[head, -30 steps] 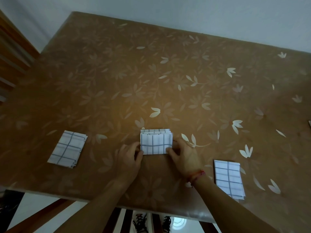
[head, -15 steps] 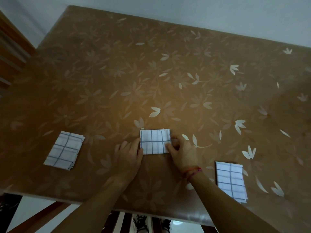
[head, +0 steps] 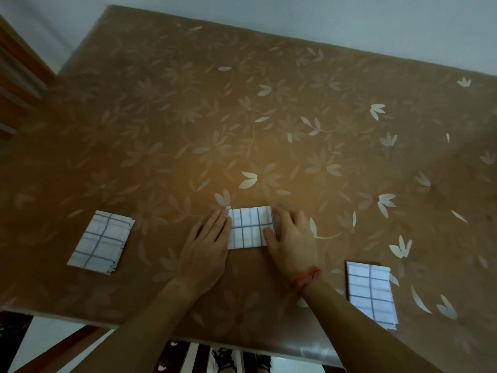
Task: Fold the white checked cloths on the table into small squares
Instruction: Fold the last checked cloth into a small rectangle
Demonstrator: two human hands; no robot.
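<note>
White checked cloth [head: 248, 228] between flat fingers [head: 220, 220]

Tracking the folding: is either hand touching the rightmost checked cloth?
No, both the left hand and right hand touch the middle checked cloth; the rightmost checked cloth lies apart.

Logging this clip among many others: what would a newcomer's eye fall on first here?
At the near middle of the brown flowered table, a folded white checked cloth sits between two bare hands: the left hand flat against its left edge, the right hand resting on its right edge. Two more folded cloths lie apart, a left cloth and a right cloth near the front edge. A red cord circles the right wrist.
</note>
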